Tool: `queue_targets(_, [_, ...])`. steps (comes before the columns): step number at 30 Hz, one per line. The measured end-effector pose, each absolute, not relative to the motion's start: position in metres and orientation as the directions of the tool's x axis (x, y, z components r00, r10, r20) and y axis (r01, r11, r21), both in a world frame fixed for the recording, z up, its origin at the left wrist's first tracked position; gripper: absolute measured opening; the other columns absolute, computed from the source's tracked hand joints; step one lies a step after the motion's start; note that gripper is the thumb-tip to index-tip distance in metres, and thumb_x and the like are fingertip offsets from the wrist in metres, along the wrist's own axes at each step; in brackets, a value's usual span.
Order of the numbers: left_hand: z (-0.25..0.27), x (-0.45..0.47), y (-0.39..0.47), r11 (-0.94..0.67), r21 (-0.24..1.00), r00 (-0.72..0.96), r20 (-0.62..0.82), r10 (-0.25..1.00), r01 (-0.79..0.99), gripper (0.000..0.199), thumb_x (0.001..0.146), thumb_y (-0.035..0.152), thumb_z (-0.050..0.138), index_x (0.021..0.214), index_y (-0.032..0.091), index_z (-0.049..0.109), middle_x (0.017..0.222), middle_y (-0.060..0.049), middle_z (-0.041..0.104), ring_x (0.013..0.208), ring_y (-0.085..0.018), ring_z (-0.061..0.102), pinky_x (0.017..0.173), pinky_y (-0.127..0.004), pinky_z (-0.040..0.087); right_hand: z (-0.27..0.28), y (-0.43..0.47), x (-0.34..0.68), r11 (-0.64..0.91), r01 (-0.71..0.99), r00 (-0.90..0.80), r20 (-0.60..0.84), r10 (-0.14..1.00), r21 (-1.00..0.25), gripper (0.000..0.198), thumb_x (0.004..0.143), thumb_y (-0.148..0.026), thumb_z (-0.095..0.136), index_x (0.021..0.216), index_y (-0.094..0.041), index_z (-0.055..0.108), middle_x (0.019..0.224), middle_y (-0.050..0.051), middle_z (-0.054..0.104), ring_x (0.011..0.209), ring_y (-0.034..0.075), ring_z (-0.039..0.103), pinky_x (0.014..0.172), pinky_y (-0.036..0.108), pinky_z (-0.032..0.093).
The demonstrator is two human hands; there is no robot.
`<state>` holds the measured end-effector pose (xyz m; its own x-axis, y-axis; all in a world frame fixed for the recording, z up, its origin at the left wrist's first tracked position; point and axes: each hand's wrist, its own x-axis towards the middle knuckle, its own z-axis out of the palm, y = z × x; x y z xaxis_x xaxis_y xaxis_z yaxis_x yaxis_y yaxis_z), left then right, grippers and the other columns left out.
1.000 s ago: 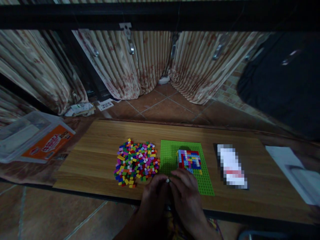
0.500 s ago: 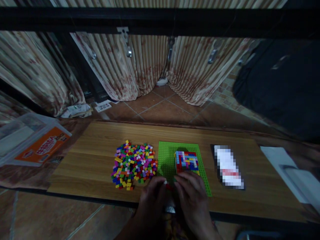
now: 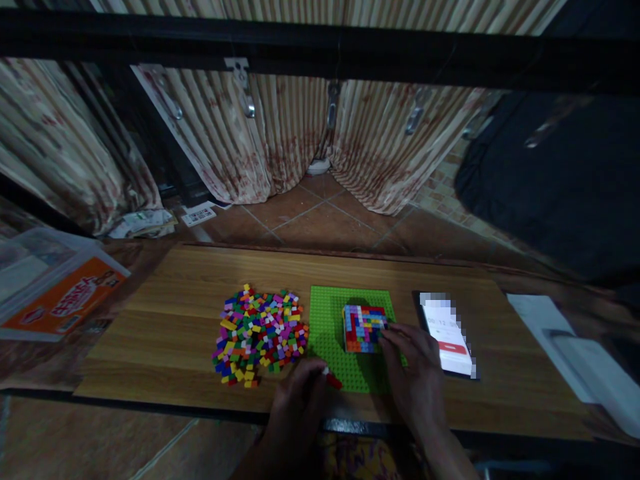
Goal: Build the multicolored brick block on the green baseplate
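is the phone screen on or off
On. The phone lies flat on the wooden table right of the green baseplate, and its screen glows white with a red bar low on it.

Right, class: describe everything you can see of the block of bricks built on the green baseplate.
The brick block is a compact, roughly square slab of small, plastic-looking bricks in red, blue, purple, white, orange and yellow. It sits flat on the green baseplate, right of centre, its studded top facing up. The right hand touches its near right corner with its fingertips. The left hand is apart from it, holding a small red brick.
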<state>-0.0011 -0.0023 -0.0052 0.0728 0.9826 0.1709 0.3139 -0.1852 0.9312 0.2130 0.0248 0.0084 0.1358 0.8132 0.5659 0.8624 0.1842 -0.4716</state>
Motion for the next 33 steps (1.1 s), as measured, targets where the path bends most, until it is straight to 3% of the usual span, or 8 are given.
queue_targets(11, [-0.006, -0.003, -0.003, -0.199, 0.934, 0.091, 0.18, 0.979, 0.297, 0.016, 0.09, 0.022, 0.052, 0.103, 0.021, 0.062, 0.092, -0.003, 0.07, 0.085, -0.015, 0.067, 0.074, -0.025, 0.054, 0.017, 0.033, 0.216, 0.22, 0.883, 0.055, 0.558, 0.828, -0.414, 0.017, 0.091, -0.025, 0.053, 0.093, -0.021, 0.07, 0.101, 0.007, 0.067, 0.097, 0.022, 0.056, 0.084, 0.042, 0.049])
queue_targets(33, [-0.004, -0.001, -0.002, -0.197, 0.93, 0.106, 0.173, 0.979, 0.309, 0.015, 0.091, 0.023, 0.049, 0.099, 0.021, 0.062, 0.086, -0.002, 0.069, 0.08, -0.014, 0.066, 0.072, -0.025, 0.054, 0.041, 0.05, 0.234, 0.355, 0.917, -0.266, 0.386, 0.883, -0.18, 0.026, 0.092, -0.021, 0.047, 0.083, -0.022, 0.071, 0.098, 0.008, 0.064, 0.095, 0.024, 0.054, 0.08, 0.037, 0.049])
